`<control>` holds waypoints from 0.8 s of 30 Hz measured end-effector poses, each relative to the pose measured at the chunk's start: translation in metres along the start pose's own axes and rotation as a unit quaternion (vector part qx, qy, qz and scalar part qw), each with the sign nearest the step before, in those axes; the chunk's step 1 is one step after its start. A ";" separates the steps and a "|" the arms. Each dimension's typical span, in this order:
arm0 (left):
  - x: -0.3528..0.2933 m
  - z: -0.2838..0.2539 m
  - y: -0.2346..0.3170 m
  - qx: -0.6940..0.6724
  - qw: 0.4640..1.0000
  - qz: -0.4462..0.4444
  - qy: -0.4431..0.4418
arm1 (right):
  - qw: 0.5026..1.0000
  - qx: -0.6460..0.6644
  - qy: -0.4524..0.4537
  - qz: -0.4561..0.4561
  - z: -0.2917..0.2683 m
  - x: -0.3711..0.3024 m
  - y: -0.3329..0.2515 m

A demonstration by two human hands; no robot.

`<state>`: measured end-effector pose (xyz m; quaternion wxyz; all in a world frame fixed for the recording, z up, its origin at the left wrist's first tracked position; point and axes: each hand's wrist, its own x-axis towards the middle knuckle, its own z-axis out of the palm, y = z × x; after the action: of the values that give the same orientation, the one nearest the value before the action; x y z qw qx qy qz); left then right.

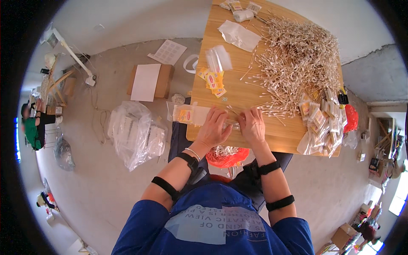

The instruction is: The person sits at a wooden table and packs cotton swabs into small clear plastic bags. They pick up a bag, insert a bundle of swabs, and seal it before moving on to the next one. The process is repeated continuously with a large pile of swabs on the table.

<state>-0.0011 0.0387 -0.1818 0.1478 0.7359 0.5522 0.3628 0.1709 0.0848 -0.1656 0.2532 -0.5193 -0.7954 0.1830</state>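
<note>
At the near edge of the wooden table, my left hand (214,126) and my right hand (252,127) are close together. Both have curled fingers around a small bundle of cotton swabs (230,123) that spans the gap between them; the fingers hide much of it. Beside my left hand lies a clear plastic packet with a yellow card (185,114), jutting past the table's left edge. Farther back are loose yellow cards (214,80) and a stack of clear plastic bags (219,58). A large heap of loose cotton swabs (293,63) covers the table's right side.
Filled swab packets (321,123) pile up at the table's near right corner. A red bag of swabs (227,157) is below the table edge, by my lap. On the floor to the left are a big clear plastic bag (138,131) and a cardboard box (163,80). Other people are farther off.
</note>
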 end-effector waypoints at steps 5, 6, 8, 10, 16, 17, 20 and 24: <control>0.000 -0.001 0.000 0.004 1.000 -0.001 -0.007 | 0.999 0.022 0.004 0.034 0.000 0.002 -0.002; 0.000 -0.001 0.000 0.003 1.000 -0.003 -0.006 | 0.998 0.036 0.007 0.045 -0.002 0.002 -0.003; 0.000 -0.001 0.001 0.000 1.000 -0.004 -0.006 | 0.990 0.107 0.011 0.087 -0.007 0.003 -0.002; 0.000 -0.001 0.000 -0.004 1.000 -0.003 -0.009 | 0.982 0.145 0.015 0.119 -0.011 0.001 0.003; -0.002 0.001 0.000 0.000 1.000 0.008 -0.001 | 0.992 0.087 -0.078 0.037 -0.033 -0.037 0.007; -0.002 0.001 0.000 0.000 1.000 0.008 -0.002 | 0.991 0.077 -0.106 0.018 -0.037 -0.046 0.004; -0.003 0.002 -0.001 -0.002 1.000 0.008 -0.007 | 0.989 0.049 -0.139 -0.012 -0.043 -0.057 -0.002; -0.001 -0.002 0.002 -0.003 1.000 0.007 -0.011 | 0.991 0.040 -0.103 0.069 -0.032 -0.040 -0.009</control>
<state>-0.0017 0.0371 -0.1795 0.1535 0.7436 0.5439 0.3573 0.1964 0.0454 -0.1430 0.1776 -0.5404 -0.7717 0.2844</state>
